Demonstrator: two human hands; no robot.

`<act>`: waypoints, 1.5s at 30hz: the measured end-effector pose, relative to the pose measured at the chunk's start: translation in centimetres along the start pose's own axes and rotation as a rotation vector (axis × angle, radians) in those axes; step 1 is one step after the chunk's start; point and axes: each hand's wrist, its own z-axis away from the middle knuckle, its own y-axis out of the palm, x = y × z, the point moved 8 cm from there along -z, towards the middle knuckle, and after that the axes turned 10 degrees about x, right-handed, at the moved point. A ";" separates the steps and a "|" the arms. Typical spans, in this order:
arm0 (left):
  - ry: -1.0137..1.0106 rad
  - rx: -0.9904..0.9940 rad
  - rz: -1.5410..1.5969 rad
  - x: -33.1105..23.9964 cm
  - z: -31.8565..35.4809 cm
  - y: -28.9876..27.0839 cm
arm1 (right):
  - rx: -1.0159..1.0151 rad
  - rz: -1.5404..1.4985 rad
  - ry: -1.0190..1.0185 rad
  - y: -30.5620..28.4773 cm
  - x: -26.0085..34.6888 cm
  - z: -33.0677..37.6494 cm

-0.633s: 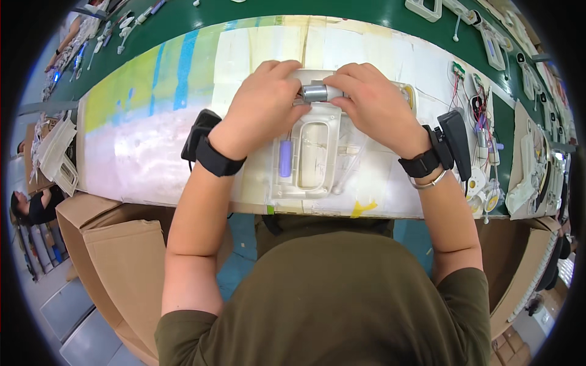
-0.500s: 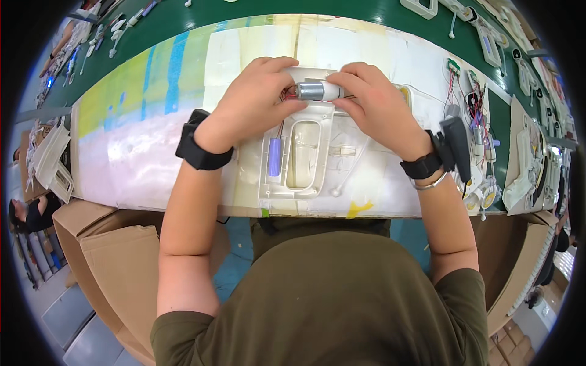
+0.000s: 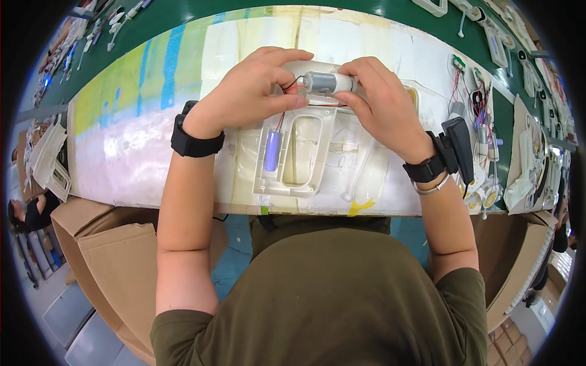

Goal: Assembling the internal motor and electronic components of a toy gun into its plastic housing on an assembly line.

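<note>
Above the white plastic shell (image 3: pixel 305 155) on the table (image 3: pixel 140 122), the left hand (image 3: pixel 247 91) and right hand (image 3: pixel 381 107) meet with bent wrists, fingers pinching a small grey motor (image 3: pixel 323 82) between them; a purple battery (image 3: pixel 272 151) lies in the shell.

Olive tee (image 3: pixel 342 293), blk wristbands (image 3: pixel 194 141) both arms, silver bangle (image 3: pixel 432 188) rt.

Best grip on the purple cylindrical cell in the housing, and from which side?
Pinch the purple cell across its round middle, coming from above. It lies lengthwise in the white housing, top exposed; red wire leaves its far end, so avoid that end. Both the left hand and right hand are on the motor.
</note>
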 end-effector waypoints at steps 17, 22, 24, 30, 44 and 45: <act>-0.006 -0.123 -0.488 -2.9 -3.2 2.6 | 0.123 0.583 0.131 -0.3 1.2 4.0; -0.020 -0.173 -0.577 -3.3 -2.9 2.6 | 0.136 0.616 0.117 0.4 1.1 4.2; -0.045 -0.146 -0.557 -3.1 -3.0 2.8 | 0.126 0.536 0.045 0.3 0.6 4.0; -0.101 -0.051 -0.459 -2.6 -3.0 3.0 | 0.144 0.386 -0.095 -2.8 2.2 4.7; -0.029 0.134 -0.327 -4.3 -7.2 3.5 | 0.048 -0.336 0.251 -5.3 -3.2 5.1; -0.087 0.217 -0.364 -4.1 -7.6 4.1 | 0.026 -0.414 0.258 -5.0 -4.0 5.2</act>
